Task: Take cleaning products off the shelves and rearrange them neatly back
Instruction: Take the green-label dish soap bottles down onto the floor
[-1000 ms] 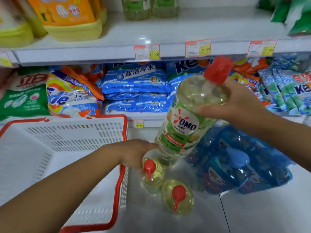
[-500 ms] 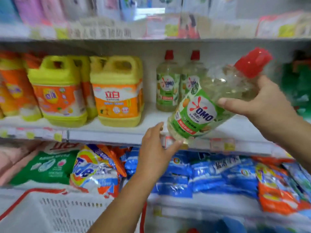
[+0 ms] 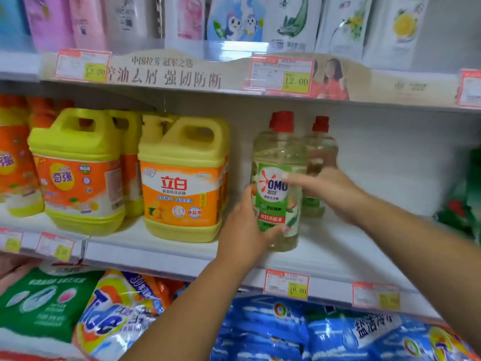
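While the left hand (image 3: 242, 230) clamps fingers and thumb round the lower label of the clear, red-capped OMO bottle (image 3: 276, 152) of pale liquid, upright on the middle shelf (image 3: 338, 254) right of the yellow jugs (image 3: 182, 178), the blurred right hand (image 3: 333, 191) lays one straight digit across its label, other fingers hidden, grip unclear

Two yellow handled jugs (image 3: 182, 183) with orange labels side by side on the middle shelf (image 3: 338, 251), more of the kind behind and further left. Along the shelf edge above, a pale printed banner strip (image 3: 166, 74) and a red-framed price tag (image 3: 282, 75) reading 12.00. Overhead, upright pouches: pink pouches (image 3: 49, 22), a penguin pouch (image 3: 235, 19), a lemon pouch (image 3: 400, 27). Below, a green bag (image 3: 44, 306), a Tide bag (image 3: 112, 316) and blue bags (image 3: 273, 329), under a lower price tag (image 3: 286, 284) marked 10.00. Blurred green packaging (image 3: 466, 194) at far right.
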Demonstrator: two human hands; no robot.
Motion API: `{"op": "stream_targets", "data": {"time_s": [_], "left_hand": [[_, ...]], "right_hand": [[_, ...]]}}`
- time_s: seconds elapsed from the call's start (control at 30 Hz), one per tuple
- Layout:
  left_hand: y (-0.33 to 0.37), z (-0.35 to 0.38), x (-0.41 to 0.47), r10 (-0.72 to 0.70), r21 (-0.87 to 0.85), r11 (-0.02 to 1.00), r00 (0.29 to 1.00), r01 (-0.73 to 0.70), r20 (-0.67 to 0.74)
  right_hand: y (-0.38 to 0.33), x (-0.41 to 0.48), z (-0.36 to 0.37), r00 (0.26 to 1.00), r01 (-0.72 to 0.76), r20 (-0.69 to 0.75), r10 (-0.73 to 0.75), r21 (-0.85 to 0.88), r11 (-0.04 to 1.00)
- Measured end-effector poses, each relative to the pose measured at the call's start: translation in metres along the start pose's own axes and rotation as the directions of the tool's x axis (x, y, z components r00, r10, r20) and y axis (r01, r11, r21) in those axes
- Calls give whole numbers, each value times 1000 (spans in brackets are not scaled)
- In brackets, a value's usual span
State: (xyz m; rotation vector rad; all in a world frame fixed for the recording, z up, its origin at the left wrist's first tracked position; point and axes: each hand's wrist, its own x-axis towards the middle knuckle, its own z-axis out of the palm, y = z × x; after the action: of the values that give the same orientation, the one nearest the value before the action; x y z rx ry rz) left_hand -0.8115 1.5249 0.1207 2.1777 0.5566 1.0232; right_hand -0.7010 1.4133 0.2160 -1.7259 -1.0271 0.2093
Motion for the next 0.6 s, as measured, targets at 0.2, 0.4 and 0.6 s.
{"op": "stream_targets", "data": {"time_s": [0.2,0.4,0.6], "left_hand": [[-14,14,26,-55,152,987,998,56,-13],[-19,17,43,-139,226,969,979,102,152],[-28,24,54,-167,214,969,968,125,189]], "right_hand": [[73,2,46,999,-23,-23,26,117,993],[94,30,48,999,-12,-45,9,-53,999],[104,43,53,998,-30,-59,23,-119,992]]}}
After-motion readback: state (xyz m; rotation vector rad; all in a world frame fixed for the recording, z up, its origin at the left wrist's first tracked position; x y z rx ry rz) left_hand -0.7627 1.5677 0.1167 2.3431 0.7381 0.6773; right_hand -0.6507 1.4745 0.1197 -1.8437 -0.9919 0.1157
